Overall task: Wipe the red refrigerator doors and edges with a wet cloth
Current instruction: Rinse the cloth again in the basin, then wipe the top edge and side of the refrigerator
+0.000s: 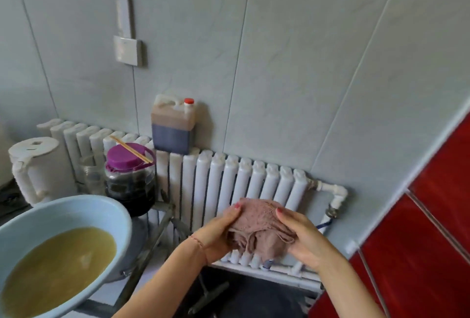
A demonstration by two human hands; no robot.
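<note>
A crumpled pinkish-brown cloth (pixel 259 226) hangs between both hands, in front of a white radiator. My left hand (pixel 216 233) grips its left side with the thumb on top. My right hand (pixel 305 236) grips its right side, fingers curled under the fabric. The red refrigerator (pixel 417 254) fills the lower right, its glossy doors split by thin grey seams; the cloth and both hands are apart from it.
A light-blue basin (pixel 112 213) of murky yellowish water sits at the lower left on a metal rack (pixel 155 239). Behind it stand a white kettle (pixel 35 172), a purple-lidded jar (pixel 131 177) with chopsticks on top, and a jug (pixel 173 124) on the white radiator (pixel 254 180).
</note>
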